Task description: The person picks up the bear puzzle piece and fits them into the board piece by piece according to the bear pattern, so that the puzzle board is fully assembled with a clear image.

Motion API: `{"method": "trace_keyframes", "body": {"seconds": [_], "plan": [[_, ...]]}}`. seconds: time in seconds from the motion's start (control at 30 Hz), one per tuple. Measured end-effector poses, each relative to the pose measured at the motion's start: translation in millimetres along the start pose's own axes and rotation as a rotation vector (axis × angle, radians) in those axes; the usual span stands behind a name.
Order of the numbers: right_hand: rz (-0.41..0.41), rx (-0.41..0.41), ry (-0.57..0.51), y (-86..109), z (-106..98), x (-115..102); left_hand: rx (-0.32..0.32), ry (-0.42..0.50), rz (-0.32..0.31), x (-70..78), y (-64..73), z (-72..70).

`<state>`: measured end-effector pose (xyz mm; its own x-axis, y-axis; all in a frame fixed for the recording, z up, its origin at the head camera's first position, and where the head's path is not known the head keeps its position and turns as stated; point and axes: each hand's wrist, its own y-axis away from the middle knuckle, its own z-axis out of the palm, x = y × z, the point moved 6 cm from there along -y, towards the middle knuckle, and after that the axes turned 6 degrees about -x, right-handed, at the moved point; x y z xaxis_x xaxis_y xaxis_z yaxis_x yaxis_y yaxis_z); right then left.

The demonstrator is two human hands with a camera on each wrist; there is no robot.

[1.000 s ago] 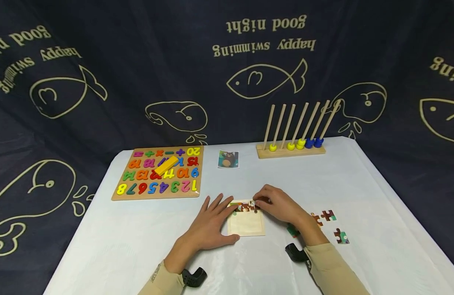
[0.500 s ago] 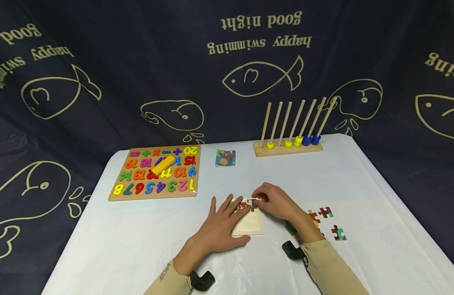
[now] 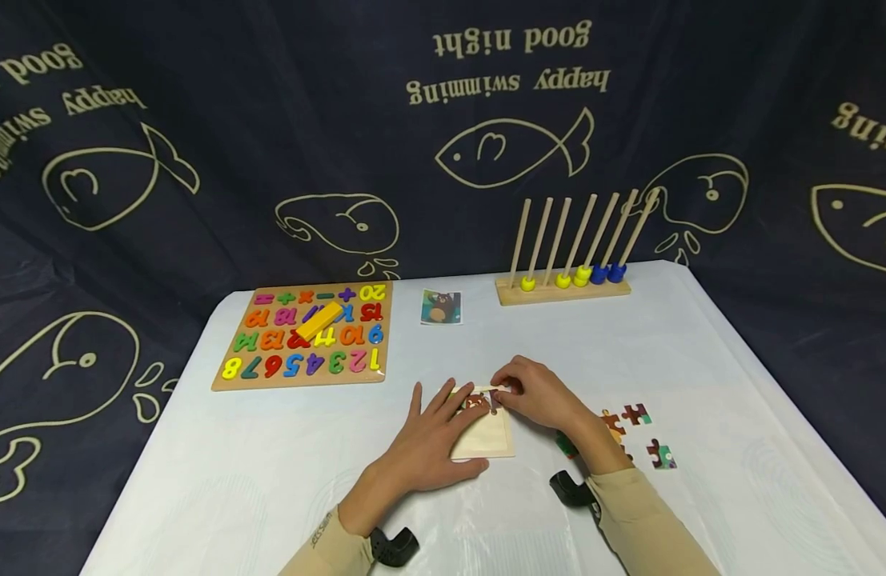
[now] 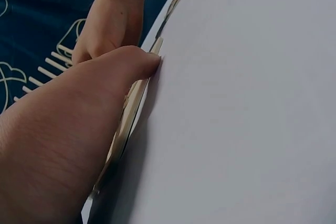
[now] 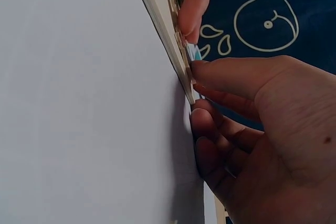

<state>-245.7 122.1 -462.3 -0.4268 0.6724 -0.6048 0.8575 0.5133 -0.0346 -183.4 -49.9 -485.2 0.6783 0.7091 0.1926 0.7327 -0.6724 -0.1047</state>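
A small pale wooden puzzle tray (image 3: 495, 442) lies on the white table between both hands. Brown bear-picture puzzle pieces (image 3: 475, 402) line its far side. My left hand (image 3: 424, 452) lies across the tray's left part with spread, straight fingers over the pieces, its thumb at the near edge. At the far right corner my right hand (image 3: 538, 394) pinches a dark puzzle piece (image 3: 495, 398). In the right wrist view the right thumb (image 5: 226, 77) presses at the tray (image 5: 164, 19) corner, while the other fingers curl by its edge. The left hand hides much of the piece row.
Several loose puzzle pieces (image 3: 661, 455) lie right of the right forearm, some partly hidden by it. A bear picture card (image 3: 441, 307) lies farther back. At back left is a number board (image 3: 298, 385) bearing a yellow block (image 3: 319, 322); a peg rack (image 3: 565, 295) stands back right.
The left hand has slid right, its fingers now covering more of the tray and the piece row. The right hand keeps its place at the corner. The head view has shifted slightly.
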Motion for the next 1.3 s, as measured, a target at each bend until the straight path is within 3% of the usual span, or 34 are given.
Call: {"method": "trace_keyframes", "body": {"seconds": [0.4,1.3], "plan": [[-0.024,-0.001,-0.022,1.3,1.1,-0.4,0.005,-0.011,-0.009,-0.5,-0.1,-1.9],[0.003,0.001,-0.040,1.2,2.3,0.6,-0.015,-0.024,-0.019,-2.1,-0.6,2.9]]}}
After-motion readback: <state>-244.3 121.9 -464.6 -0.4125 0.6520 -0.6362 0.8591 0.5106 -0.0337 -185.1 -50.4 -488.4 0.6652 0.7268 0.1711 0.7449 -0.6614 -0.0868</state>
